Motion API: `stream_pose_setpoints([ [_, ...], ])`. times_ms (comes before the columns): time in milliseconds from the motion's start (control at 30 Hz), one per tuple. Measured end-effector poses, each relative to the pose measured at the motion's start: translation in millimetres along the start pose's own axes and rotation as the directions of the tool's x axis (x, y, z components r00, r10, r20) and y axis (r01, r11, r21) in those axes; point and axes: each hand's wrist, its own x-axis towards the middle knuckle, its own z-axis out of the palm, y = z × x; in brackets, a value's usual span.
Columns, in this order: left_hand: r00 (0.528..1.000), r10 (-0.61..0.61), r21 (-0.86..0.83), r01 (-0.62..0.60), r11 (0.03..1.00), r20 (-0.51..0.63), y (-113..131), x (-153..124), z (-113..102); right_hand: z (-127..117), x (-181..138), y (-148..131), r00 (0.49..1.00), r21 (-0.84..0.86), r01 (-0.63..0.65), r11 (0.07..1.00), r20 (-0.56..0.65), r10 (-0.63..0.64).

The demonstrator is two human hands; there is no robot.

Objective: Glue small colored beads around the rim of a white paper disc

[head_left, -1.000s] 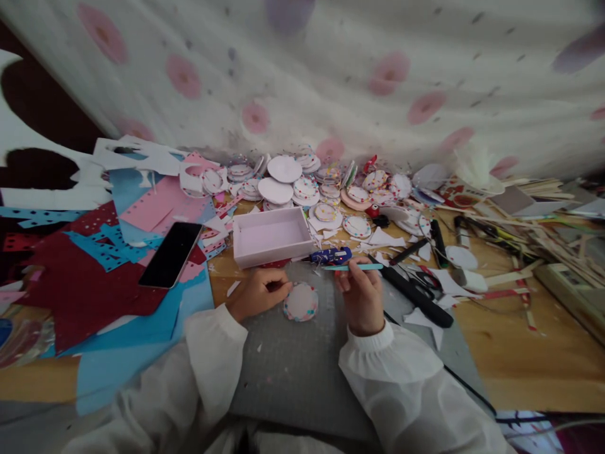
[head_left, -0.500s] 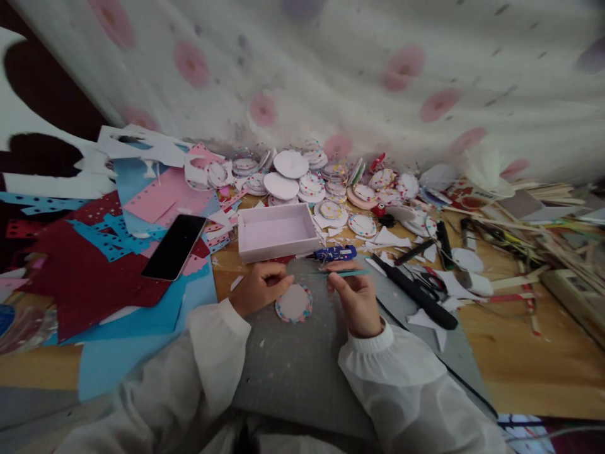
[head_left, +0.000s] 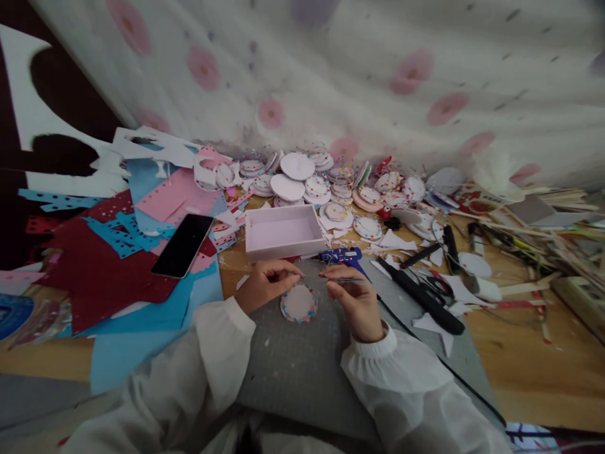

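A small round disc [head_left: 299, 303], pale with blue and pink bits round its rim, lies on the grey cutting mat [head_left: 302, 366]. Just behind its left edge, my left hand [head_left: 267, 284] is closed in a pinch; whatever sits at the fingertips is too small to make out. To the right of the disc, my right hand [head_left: 357, 302] grips a thin pointed tool that looks like tweezers [head_left: 348, 280], pointing left toward my other hand. A blue glue gun [head_left: 340, 255] rests behind my right hand, beside a white open box [head_left: 284, 251].
Stacked decorated discs [head_left: 316, 186] line the back by the curtain. A black phone [head_left: 183, 246] and coloured paper sheets [head_left: 108, 271] cover the left side. A black-handled knife [head_left: 425, 299], scissors [head_left: 437, 285] and a cord lie on the right, with wooden sticks beyond.
The view has shifted a little, so everything sits slightly further right. My left fingertips have reached out further toward the right hand, and the tweezers have turned in my right hand.
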Motion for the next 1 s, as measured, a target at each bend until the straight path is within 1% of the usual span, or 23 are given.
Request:
stream_pose_setpoints([
  [167, 0.998, 0.019, 0.045, -0.017, 0.999, -0.052, -2, 1, 4, -1, 0, -4, 0.998, -0.076, 0.062, 0.995, -0.020, -0.063],
  [267, 0.998, 0.023, 0.046, -0.020, 0.999, -0.051, -4, 0, 4, -4, -1, -3, 0.995, -0.111, 0.095, 0.989, -0.023, -0.098],
  [300, 0.998, 0.024, 0.037, -0.022, 0.999, -0.063, -4, 0, 3, -6, -1, -2, 0.993, -0.107, 0.104, 0.989, -0.047, -0.110],
  [367, 0.992, 0.032, 0.019, -0.030, 0.999, -0.125, -3, 1, -1, -10, 1, -1, 0.981, -0.067, 0.106, 0.992, -0.154, -0.116],
  [433, 0.972, 0.037, -0.007, -0.040, 0.999, -0.234, -1, 2, -5, -15, 4, 1, 0.955, 0.013, 0.087, 0.996, -0.287, -0.080],
  [467, 0.958, 0.032, -0.032, -0.043, 0.999, -0.286, -1, 2, -6, -17, 6, 1, 0.941, 0.057, 0.076, 0.995, -0.335, -0.053],
  [533, 0.939, 0.011, -0.091, -0.045, 0.995, -0.344, -2, 3, -7, -20, 8, 0, 0.929, 0.116, 0.052, 0.992, -0.369, -0.005],
  [567, 0.936, 0.002, -0.113, -0.044, 0.993, -0.351, -3, 3, -7, -21, 9, 0, 0.930, 0.126, 0.042, 0.991, -0.367, 0.008],
  [633, 0.944, -0.002, -0.118, -0.039, 0.992, -0.330, -6, 3, -4, -20, 9, -1, 0.932, 0.119, 0.038, 0.992, -0.363, 0.008],
  [767, 0.947, -0.008, -0.039, -0.005, 0.999, -0.320, -13, 3, 1, -17, 7, 1, 0.931, 0.092, 0.060, 0.994, -0.366, -0.022],
  [867, 0.951, 0.022, 0.087, 0.005, 0.996, -0.307, -17, 0, 3, -19, 7, 5, 0.925, 0.027, 0.083, 0.996, -0.374, -0.067],
  [1000, 0.965, 0.064, 0.281, 0.010, 0.960, -0.253, -21, -7, 5, -22, 9, 8, 0.915, -0.089, 0.127, 0.988, -0.373, -0.152],
])
